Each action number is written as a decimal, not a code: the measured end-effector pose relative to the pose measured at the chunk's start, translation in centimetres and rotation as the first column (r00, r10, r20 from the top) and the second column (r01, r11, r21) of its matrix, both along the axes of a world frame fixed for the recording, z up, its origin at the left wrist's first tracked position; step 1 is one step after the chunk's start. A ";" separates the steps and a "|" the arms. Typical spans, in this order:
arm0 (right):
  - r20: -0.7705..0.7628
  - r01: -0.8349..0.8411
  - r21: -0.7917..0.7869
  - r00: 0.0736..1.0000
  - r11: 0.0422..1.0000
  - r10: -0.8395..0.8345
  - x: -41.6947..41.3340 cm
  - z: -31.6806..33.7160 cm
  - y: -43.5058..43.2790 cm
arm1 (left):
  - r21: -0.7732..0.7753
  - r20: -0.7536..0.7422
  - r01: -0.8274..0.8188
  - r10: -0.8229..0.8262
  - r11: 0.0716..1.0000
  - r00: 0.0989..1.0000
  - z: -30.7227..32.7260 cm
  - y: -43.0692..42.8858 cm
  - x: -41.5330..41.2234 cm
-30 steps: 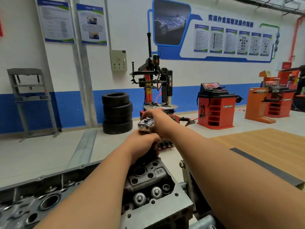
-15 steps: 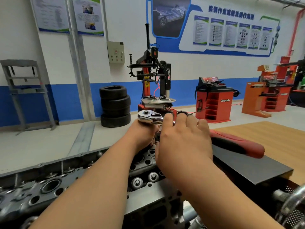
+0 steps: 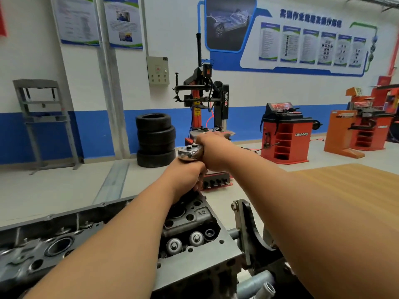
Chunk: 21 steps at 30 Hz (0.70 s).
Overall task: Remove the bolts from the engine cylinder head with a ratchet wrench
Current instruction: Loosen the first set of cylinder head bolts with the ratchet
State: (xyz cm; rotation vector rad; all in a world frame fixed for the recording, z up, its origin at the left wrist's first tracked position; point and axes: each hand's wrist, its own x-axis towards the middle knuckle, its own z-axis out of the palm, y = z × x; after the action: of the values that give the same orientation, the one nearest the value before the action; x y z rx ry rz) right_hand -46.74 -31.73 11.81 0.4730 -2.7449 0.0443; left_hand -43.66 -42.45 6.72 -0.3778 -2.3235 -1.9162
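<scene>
The ratchet (image 3: 191,152) has its chrome head raised above the far end of the cylinder head (image 3: 201,213), which lies near and left. The left hand (image 3: 185,175) has its fingers curled round the stem beneath the ratchet. The right hand (image 3: 213,152) has its fingers clamped on the handle, just right. Tyres (image 3: 155,140) are stacked far behind.

Ratchet wrench (image 3: 191,152) head: polished chrome, mirror-glossy. Cylinder head (image 3: 190,231): dull grey cast metal, rough. Tabletop (image 3: 345,190): matt wood grain. Tyres (image 3: 155,140): matt black rubber.
</scene>
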 end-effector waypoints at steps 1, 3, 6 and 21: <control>-0.014 0.102 0.038 0.995 0.994 -0.101 1.1 0.0 0.4 | -0.002 -0.002 0.009 -0.009 1.000 1.000 0.0 0.1 0.0; -0.064 0.245 0.050 0.968 0.968 -0.241 4.3 -0.3 1.4 | -0.007 -0.007 0.015 -0.016 1.000 1.000 0.2 0.2 0.2; -0.278 0.286 0.064 0.925 0.956 -0.258 10.5 -2.6 2.5 | -0.071 -0.022 0.012 -0.014 0.997 1.000 0.2 0.2 0.5; 0.010 -0.031 -0.180 0.999 0.983 0.033 0.2 -0.3 0.5 | -0.090 -0.085 -0.008 0.000 0.996 0.996 0.1 -0.7 0.8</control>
State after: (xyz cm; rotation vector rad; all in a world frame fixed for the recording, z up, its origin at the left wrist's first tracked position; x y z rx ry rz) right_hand -46.50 -31.25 11.54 0.4676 -2.7135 0.3012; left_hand -42.82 -43.13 6.79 -0.4533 -2.3593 -1.7611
